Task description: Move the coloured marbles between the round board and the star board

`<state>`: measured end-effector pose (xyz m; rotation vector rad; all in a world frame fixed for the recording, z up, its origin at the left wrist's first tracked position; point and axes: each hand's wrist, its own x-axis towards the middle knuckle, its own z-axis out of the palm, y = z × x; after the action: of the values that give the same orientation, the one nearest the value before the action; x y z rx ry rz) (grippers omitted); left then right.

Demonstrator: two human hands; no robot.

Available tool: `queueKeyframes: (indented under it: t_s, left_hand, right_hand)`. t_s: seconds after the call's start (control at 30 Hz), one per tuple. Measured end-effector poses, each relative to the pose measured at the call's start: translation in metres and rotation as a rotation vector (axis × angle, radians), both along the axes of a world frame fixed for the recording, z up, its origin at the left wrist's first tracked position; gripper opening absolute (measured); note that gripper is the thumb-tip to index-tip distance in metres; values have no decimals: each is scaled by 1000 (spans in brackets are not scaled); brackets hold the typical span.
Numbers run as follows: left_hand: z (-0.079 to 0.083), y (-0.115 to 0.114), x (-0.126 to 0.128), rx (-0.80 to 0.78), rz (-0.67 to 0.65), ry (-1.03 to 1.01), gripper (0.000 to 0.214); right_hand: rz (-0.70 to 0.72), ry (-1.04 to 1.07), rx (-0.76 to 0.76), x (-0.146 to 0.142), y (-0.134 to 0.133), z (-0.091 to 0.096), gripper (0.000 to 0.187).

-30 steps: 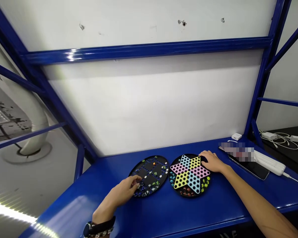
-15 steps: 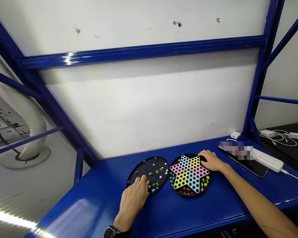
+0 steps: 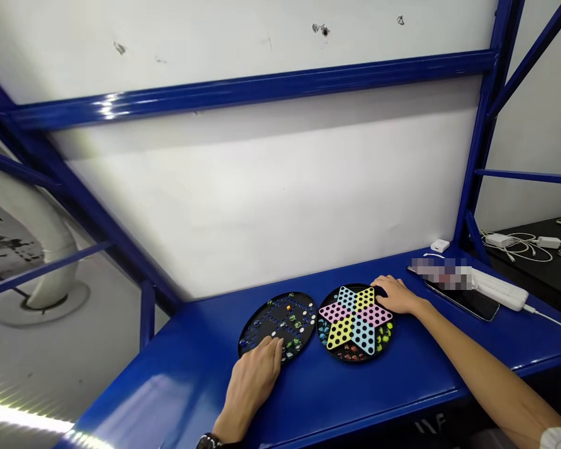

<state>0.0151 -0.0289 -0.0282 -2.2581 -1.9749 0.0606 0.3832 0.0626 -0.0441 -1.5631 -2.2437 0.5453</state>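
A round black Chinese checkers board (image 3: 354, 322) with a pastel six-pointed star lies on the blue table. Blue, red and yellow-green marbles fill pockets around the star. My right hand (image 3: 395, 294) grips its upper right rim, fingers bent over the edge. Left of it, almost touching, is a round black board (image 3: 266, 318) with rows of blue-rimmed holes, several white and green marbles (image 3: 294, 344) and a small orange piece (image 3: 288, 307). Over its near edge my left hand (image 3: 258, 373) is closed, fingertips drawn together and pointing down. Whatever they hold is hidden.
On the right of the blue table (image 3: 308, 408) lie a dark phone (image 3: 462, 300), a white power bank (image 3: 499, 289) with a cable, and a small white case (image 3: 440, 246). A white panel (image 3: 280, 187) in a blue metal frame (image 3: 262, 87) rises behind.
The view has shifted slightly, lifting the right side. My left hand's fingers have drawn closer together low over the left board, uncovering a white marble. My right hand stays on the star board's rim.
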Motion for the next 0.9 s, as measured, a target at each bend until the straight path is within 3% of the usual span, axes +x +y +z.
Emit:
queueKeyframes:
  t_s: [0.27,0.9]
  left_hand:
    - [4,2,3,-16,78,-108,50]
    - [-7,4,-10,-18,61,-305,53]
  right_hand:
    - [5,-4,-5,0,-1,2,39]
    - [7,-12,0,1,0,-2,40]
